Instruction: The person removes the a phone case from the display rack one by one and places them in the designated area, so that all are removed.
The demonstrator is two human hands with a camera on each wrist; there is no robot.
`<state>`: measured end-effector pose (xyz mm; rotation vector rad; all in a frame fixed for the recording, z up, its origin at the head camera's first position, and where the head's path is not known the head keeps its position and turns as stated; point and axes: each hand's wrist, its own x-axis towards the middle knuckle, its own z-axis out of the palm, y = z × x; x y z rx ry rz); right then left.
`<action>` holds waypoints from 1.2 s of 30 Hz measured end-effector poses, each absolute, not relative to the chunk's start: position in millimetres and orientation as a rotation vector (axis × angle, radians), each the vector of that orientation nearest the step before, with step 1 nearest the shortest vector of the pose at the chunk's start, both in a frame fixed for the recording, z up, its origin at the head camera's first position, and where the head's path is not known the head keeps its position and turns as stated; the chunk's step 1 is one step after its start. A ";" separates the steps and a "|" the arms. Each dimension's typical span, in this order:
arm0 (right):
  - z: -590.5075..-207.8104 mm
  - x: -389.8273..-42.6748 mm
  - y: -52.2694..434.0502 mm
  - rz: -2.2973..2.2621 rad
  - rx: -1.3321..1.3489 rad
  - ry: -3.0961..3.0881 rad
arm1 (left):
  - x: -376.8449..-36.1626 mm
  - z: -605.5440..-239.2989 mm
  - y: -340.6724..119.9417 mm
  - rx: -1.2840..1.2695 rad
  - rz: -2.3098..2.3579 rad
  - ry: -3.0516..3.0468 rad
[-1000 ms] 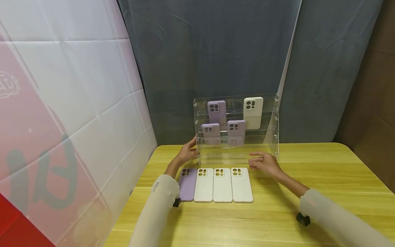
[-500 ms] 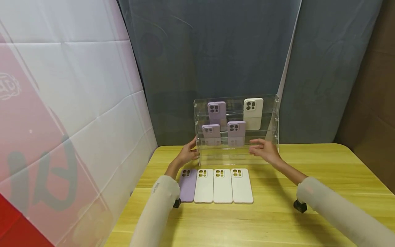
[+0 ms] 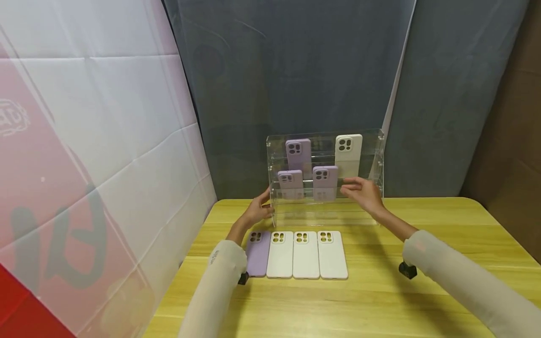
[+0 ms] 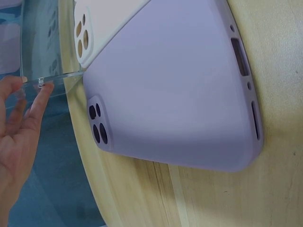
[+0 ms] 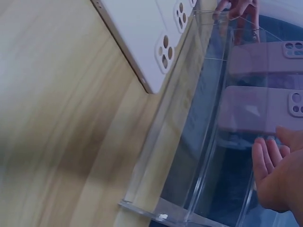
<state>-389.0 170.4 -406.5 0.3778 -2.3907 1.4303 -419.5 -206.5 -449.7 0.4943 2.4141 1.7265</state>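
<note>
My left hand (image 3: 257, 211) grips the left side panel of a clear acrylic display stand (image 3: 325, 218), its thumb and fingertips on the panel edge in the left wrist view. The right hand (image 3: 364, 195) hovers in front of the stand with loosely bent fingers and nothing in them. Its fingertips are right beside the right purple phone case (image 3: 325, 177) on a lower tier. Another purple phone case (image 3: 289, 179) stands left of that one. On a higher tier are a purple phone case (image 3: 299, 153) and a white phone case (image 3: 348, 146).
In front of the stand, a purple phone case (image 3: 257, 256) and three white phone cases (image 3: 333, 258) lie side by side on the wooden table (image 3: 296, 305). A grey curtain (image 3: 296, 70) hangs behind, and a white printed cloth (image 3: 127, 117) is at the left.
My right hand has risen from the stand's bottom tier to beside the right purple phone case. The left hand keeps its hold on the stand, and the phone cases stay in place.
</note>
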 end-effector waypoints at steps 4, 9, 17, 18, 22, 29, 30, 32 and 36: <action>-399.7 -393.3 166.4 1.406 0.365 -2.376 | -419.4 -449.6 -207.2 0.481 1.724 2.404; -391.5 -398.5 161.8 1.429 0.384 -2.357 | -420.7 -449.7 -207.2 0.494 1.715 2.411; -385.5 -405.2 154.0 1.449 0.402 -2.350 | -423.1 -449.2 -206.9 0.494 1.746 2.378; -385.5 -405.6 152.9 1.441 0.395 -2.350 | -423.0 -449.5 -206.9 0.494 1.746 2.377; -385.8 -406.6 149.4 1.401 0.373 -2.351 | -422.1 -450.8 -206.7 0.504 1.744 2.381; -387.7 -407.9 148.6 1.371 0.371 -2.355 | -420.4 -451.0 -206.1 0.506 1.731 2.389; -388.2 -408.0 148.7 1.375 0.375 -2.355 | -420.5 -451.0 -205.8 0.501 1.729 2.389; -388.7 -408.2 148.8 1.380 0.375 -2.360 | -421.0 -451.6 -205.6 0.501 1.725 2.391; -388.3 -408.2 149.5 1.364 0.372 -2.368 | -422.3 -452.2 -204.6 0.491 1.735 2.382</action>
